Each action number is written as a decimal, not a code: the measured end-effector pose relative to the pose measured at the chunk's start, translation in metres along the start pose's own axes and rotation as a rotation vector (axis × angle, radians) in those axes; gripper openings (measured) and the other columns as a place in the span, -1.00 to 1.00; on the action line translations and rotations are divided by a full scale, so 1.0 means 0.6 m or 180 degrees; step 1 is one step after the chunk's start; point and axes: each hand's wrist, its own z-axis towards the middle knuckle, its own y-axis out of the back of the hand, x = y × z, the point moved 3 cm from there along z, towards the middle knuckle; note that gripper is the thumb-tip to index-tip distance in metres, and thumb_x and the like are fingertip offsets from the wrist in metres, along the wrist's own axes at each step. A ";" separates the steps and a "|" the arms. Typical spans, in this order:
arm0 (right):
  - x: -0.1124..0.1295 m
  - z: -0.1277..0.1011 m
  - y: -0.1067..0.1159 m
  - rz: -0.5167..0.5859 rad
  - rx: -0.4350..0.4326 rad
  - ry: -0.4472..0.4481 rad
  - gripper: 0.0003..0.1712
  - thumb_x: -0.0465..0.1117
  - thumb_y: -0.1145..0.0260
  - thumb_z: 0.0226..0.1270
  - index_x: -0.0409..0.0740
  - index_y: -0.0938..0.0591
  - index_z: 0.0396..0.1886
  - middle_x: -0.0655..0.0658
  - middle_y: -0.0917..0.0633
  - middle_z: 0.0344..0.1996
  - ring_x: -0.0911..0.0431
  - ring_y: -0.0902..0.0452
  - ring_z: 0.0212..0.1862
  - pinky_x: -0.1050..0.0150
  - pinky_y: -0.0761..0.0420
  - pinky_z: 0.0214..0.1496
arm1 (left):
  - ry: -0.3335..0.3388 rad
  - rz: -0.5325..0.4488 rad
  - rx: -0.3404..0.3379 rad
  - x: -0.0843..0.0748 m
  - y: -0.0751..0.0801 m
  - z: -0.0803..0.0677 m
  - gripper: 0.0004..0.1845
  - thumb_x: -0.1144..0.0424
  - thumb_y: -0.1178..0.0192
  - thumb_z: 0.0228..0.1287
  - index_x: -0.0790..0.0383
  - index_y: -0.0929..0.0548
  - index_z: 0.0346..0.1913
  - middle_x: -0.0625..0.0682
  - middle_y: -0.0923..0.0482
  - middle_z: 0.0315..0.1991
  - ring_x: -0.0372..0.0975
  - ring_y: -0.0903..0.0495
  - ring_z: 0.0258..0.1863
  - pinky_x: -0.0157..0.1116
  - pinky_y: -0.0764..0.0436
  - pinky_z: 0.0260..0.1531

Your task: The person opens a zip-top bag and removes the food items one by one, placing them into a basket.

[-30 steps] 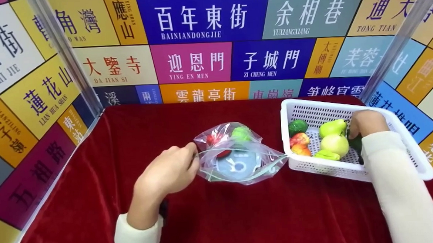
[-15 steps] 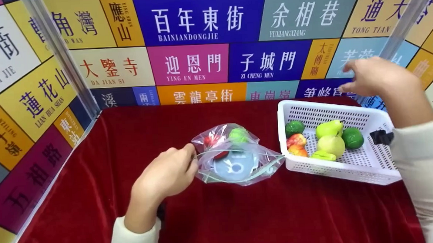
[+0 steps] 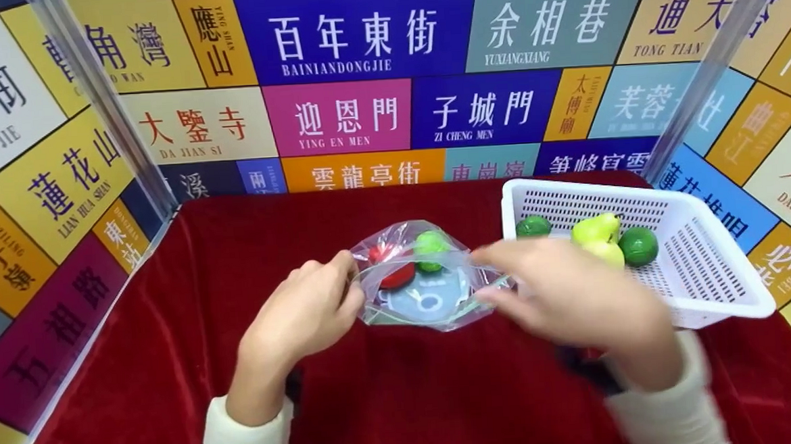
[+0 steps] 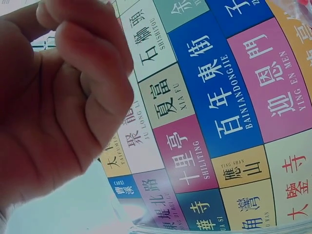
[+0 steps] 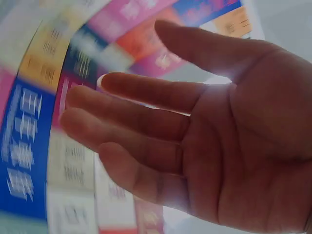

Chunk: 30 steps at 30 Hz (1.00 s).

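A clear zip bag [image 3: 427, 305] lies on the dark red cloth with its mouth held apart. Inside it show a red item [image 3: 396, 276] and a light green one [image 3: 431, 247]. My left hand [image 3: 299, 322] pinches the left edge of the bag's mouth; its curled fingers [image 4: 112, 92] fill the left wrist view. My right hand [image 3: 575, 294], blurred, is right at the bag's right edge with thumb and fingers apart. In the right wrist view, the fingers [image 5: 146, 122] are spread and hold nothing.
A white perforated basket [image 3: 712, 198] stands to the right, partly behind my right hand. It holds a green pear [image 3: 595, 227], a dark green round fruit [image 3: 638, 246] and another green one [image 3: 533, 225]. Panels printed with characters [image 3: 363, 115] enclose the back and sides.
My right hand has left the basket, risen over its right side, then come across left and down to the bag. The left hand has kept its pinch on the bag's edge.
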 end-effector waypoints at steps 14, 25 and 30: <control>0.030 0.141 -0.198 -0.0237 0.0511 0.0028 -0.63 -0.09 -0.29 0.42 -0.20 -0.58 0.10 -0.18 -0.67 0.01 -0.07 -0.63 0.05 0.01 -0.64 0.07 | -0.0207 0.0074 -0.0202 -0.007 0.002 -0.001 -0.89 0.23 -0.11 0.37 0.22 -0.54 -0.23 -0.02 -0.39 -0.64 -0.23 -0.40 -0.68 -0.31 -0.42 -0.63; -0.009 0.206 -0.280 0.0133 0.1012 -0.0297 -0.59 -0.14 -0.30 0.43 -0.28 -0.53 0.13 -0.24 -0.69 -0.07 -0.12 -0.63 0.11 -0.02 -0.57 0.23 | -0.0338 0.0154 -0.0162 -0.016 -0.009 0.000 -0.89 0.26 -0.09 0.36 0.21 -0.49 -0.32 0.00 -0.32 -0.67 -0.21 -0.36 -0.69 -0.27 -0.39 -0.64; -0.009 0.220 -0.298 -0.0377 0.0823 -0.0163 -0.62 -0.03 -0.26 0.45 -0.22 -0.65 0.03 -0.24 -0.75 -0.21 -0.18 -0.71 -0.08 -0.06 -0.67 0.01 | -0.0408 0.0137 -0.0103 -0.018 -0.020 0.000 -0.89 0.26 -0.11 0.37 0.23 -0.50 -0.31 -0.01 -0.30 -0.69 -0.23 -0.35 -0.73 -0.30 -0.40 -0.66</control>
